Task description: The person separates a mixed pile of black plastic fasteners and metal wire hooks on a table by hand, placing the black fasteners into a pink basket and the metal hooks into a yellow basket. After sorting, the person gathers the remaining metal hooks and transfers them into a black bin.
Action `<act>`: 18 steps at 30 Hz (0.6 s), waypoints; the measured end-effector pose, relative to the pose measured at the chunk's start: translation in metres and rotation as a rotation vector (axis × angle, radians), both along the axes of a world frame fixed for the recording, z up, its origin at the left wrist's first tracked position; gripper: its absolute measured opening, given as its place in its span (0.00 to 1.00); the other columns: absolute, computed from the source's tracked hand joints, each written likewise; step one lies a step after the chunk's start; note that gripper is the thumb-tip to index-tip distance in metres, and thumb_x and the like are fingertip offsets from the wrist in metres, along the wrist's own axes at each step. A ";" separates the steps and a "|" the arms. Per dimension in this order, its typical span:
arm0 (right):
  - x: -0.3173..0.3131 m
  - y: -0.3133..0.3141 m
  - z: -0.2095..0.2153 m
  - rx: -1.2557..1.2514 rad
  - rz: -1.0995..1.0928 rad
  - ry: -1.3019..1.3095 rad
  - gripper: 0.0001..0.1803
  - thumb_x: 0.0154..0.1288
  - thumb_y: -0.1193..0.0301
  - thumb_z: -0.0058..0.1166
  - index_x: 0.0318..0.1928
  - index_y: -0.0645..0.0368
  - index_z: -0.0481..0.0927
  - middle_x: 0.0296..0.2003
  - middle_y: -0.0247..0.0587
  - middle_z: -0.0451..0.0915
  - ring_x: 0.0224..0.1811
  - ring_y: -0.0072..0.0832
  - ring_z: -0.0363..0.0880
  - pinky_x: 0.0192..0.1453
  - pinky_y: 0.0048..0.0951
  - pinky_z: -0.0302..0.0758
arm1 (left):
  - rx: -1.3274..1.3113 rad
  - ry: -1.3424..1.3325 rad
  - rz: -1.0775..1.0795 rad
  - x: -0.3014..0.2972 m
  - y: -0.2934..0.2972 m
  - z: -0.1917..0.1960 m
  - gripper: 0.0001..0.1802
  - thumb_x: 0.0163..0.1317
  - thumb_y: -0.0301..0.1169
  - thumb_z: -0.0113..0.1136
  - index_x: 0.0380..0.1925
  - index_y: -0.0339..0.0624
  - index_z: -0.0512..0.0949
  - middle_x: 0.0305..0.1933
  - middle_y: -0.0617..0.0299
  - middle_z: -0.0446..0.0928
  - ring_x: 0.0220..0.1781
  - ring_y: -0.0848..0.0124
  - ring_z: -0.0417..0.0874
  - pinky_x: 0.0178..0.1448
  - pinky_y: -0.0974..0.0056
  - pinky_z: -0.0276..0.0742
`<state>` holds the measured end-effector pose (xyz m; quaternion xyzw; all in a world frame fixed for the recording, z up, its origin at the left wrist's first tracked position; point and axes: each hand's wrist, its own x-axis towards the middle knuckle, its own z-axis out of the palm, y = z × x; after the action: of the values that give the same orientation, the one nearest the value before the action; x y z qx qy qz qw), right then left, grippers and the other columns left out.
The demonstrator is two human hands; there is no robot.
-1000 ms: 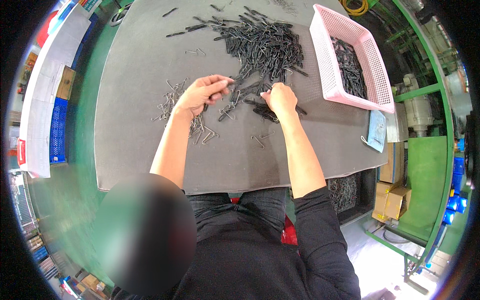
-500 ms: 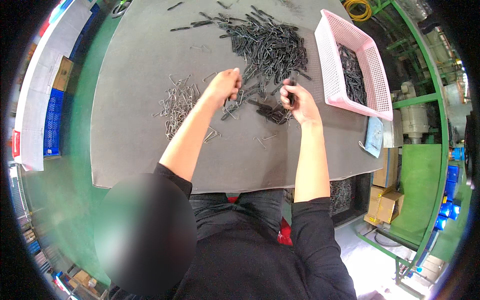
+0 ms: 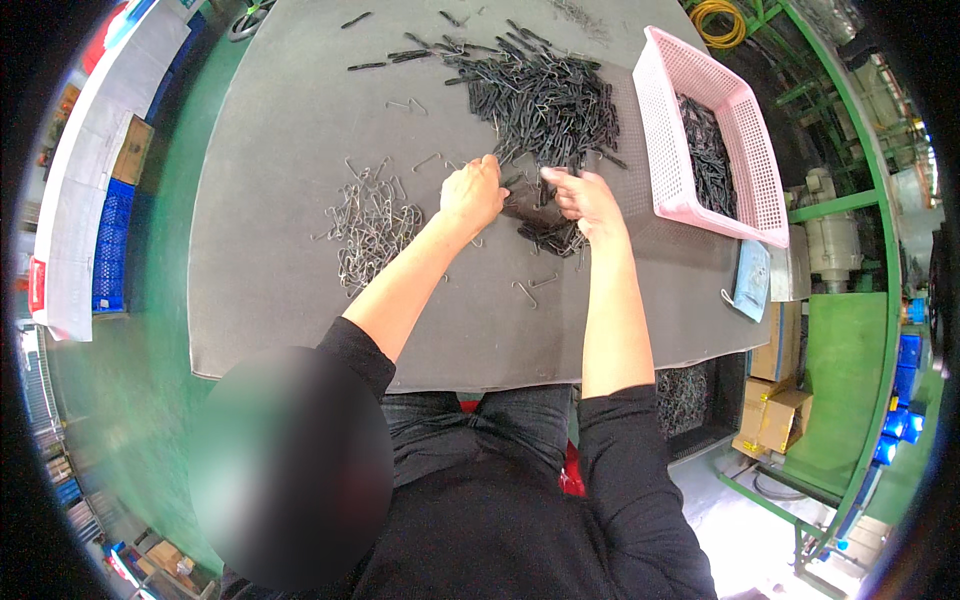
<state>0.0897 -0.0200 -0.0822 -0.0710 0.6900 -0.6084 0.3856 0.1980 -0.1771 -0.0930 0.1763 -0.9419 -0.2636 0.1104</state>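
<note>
My left hand is closed, its fingertips curled down at the near edge of the black pieces; what it holds, if anything, is hidden. To its right, my right hand has thumb and fingers pinched on a slim black piece. Ahead of both lies a large heap of slim black pieces with wire ends. A smaller cluster of black pieces sits below and between the hands. Left of my left forearm is a tangled pile of bare bent wire hooks.
A pink perforated basket holding more black pieces stands on the grey table at right. Beside it lies a blue face mask. Loose wire hooks are near the front. Cardboard boxes stand below the table at right.
My left hand has moved right, toward my right hand. My right hand has turned inward, its thumb now pointing left. The view has shifted slightly.
</note>
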 end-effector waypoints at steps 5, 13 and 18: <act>0.024 0.022 0.020 -0.732 -0.173 -0.452 0.09 0.58 0.65 0.53 0.30 0.56 0.71 0.22 0.28 0.62 0.19 0.18 0.56 0.18 0.15 0.50 | 0.048 -0.005 -0.012 -0.007 0.008 0.001 0.14 0.49 0.37 0.62 0.28 0.39 0.73 0.33 0.51 0.77 0.38 0.54 0.79 0.40 0.55 0.74; 0.020 -0.009 0.023 -0.296 0.014 -0.253 0.10 0.64 0.63 0.47 0.36 0.57 0.72 0.17 0.21 0.57 0.15 0.13 0.53 0.16 0.17 0.49 | 0.740 -0.164 -0.179 0.000 -0.038 0.030 0.17 0.52 0.39 0.61 0.39 0.41 0.76 0.32 0.65 0.75 0.31 0.77 0.71 0.27 0.71 0.65; 0.044 -0.080 0.012 0.687 0.173 0.735 0.20 0.52 0.56 0.57 0.33 0.63 0.79 0.35 0.53 0.79 0.41 0.43 0.79 0.45 0.39 0.74 | 1.541 0.120 0.051 0.045 -0.078 0.039 0.12 0.61 0.37 0.52 0.37 0.41 0.72 0.26 0.70 0.68 0.25 0.82 0.63 0.23 0.76 0.56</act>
<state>0.1333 -0.1001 -0.0699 -0.2062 0.9319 -0.2472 0.1672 0.2428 -0.2556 -0.0545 0.2103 -0.4804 -0.8514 0.0135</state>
